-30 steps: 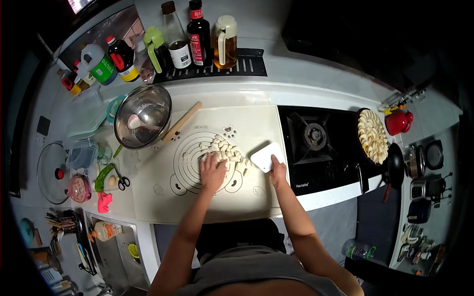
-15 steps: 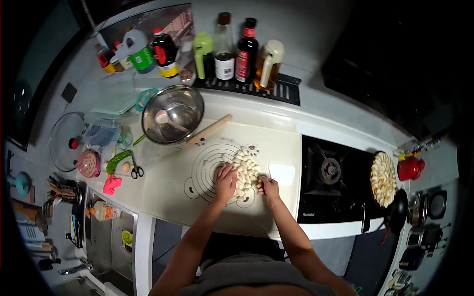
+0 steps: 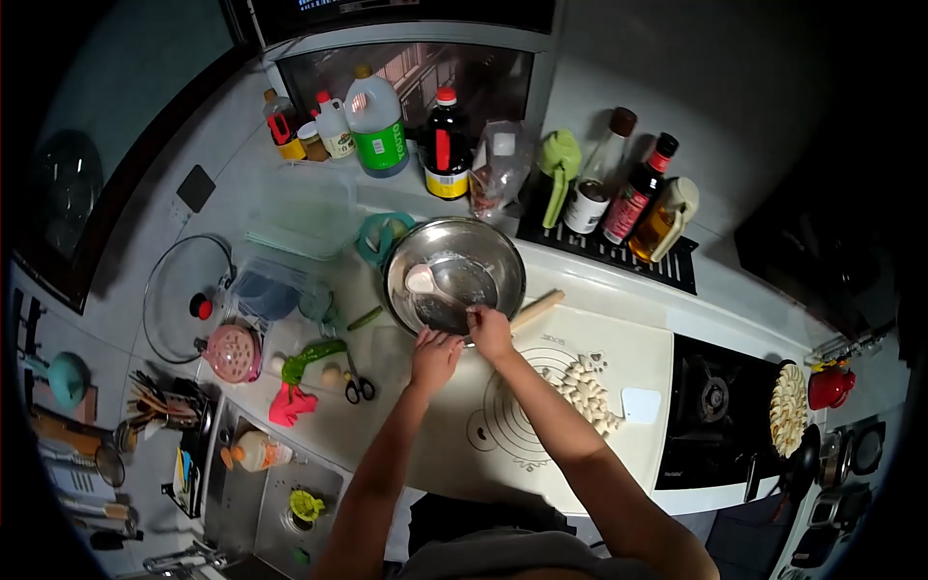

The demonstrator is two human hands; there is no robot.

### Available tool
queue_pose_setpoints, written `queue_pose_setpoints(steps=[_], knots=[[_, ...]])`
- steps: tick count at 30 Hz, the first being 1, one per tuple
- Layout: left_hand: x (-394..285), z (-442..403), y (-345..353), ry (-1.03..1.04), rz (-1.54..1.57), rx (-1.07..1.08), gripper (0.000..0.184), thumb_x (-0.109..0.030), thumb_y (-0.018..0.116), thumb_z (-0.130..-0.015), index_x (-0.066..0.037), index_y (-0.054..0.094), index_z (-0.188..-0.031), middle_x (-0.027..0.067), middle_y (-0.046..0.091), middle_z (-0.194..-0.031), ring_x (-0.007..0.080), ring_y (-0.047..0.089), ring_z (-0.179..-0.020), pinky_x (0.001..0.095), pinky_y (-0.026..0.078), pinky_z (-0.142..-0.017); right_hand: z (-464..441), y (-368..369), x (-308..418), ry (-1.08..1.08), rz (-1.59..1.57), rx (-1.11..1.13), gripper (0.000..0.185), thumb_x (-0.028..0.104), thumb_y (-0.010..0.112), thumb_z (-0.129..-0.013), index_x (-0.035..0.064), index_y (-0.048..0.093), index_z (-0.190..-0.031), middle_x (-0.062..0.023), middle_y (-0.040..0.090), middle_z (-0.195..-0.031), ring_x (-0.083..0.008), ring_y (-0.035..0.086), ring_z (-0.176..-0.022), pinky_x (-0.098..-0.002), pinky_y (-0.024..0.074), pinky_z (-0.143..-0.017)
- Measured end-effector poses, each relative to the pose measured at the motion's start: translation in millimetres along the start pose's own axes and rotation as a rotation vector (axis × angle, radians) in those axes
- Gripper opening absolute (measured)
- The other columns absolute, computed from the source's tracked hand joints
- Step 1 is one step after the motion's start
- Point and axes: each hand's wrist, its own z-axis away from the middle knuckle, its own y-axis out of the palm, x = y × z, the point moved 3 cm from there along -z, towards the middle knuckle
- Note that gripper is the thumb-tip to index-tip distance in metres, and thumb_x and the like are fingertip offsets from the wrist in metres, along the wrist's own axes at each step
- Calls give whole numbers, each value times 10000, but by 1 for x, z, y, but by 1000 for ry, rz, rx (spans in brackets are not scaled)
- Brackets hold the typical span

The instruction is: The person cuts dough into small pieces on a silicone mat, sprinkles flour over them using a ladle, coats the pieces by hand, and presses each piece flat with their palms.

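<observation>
A steel mixing bowl (image 3: 507, 253) stands at the back of the pale dough mat (image 3: 440, 459), with floury traces inside. A pale pinkish spoon (image 3: 421, 279) lies in it, its handle slanting towards the near rim. My right hand (image 3: 491, 333) reaches over that rim, fingers closed around the handle's end. Beside it, my left hand (image 3: 437, 360) rests by the bowl's near edge with fingers stretched out, holding nothing. Small cut dough pieces (image 3: 587, 394) are heaped on the mat's printed circles to the right.
A rolling pin (image 3: 537, 307) lies right of the bowl, and a white scraper (image 3: 641, 406) near the gas stove (image 3: 715, 396). A pan of dumplings (image 3: 790, 411) stands far right. Scissors (image 3: 360, 389) and green peppers (image 3: 311, 362) lie left. Bottles (image 3: 447, 145) line the back.
Both hands have left the dough pieces and moved left to the mixing bowl. My right hand has taken the spoon's handle. The view has turned left.
</observation>
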Motion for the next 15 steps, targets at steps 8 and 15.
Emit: queue_pose_setpoints(steps=[8, 15], knots=[[4, -3, -2, 80, 116, -39, 173, -237, 588, -883, -113, 675, -968, 58, 652, -890, 268, 599, -902, 424, 384, -1008, -56, 70, -48, 430, 552, 511, 266, 232, 641, -837, 87, 682, -1056, -161, 670, -1108, -294, 644, -1056, -386, 518, -891], [0, -4, -13, 84, 158, -16, 151, -199, 568, -880, -102, 651, -962, 75, 651, -931, 284, 592, -914, 444, 372, -998, -48, 53, -54, 731, -554, 504, 151, 187, 620, -869, 38, 645, -858, -27, 604, -659, -135, 568, -518, -262, 439, -443]])
